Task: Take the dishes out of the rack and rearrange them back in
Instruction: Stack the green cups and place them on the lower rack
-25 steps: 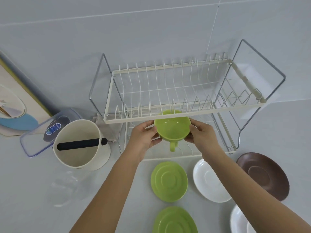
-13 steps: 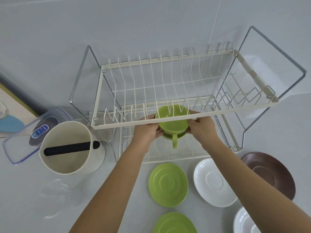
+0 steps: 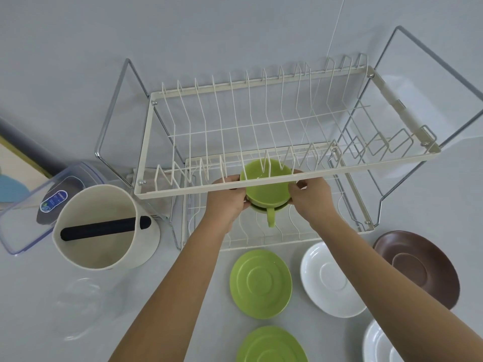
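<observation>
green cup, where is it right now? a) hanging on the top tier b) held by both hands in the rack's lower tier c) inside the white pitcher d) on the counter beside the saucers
b: the green cup sits between the left hand and right hand, under the top tier's front rail of the dish rack, above the lower tier's wires.

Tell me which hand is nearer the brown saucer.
Right. The right hand grips the green cup on the side toward the brown saucer; the left hand grips the cup's far side.
</observation>
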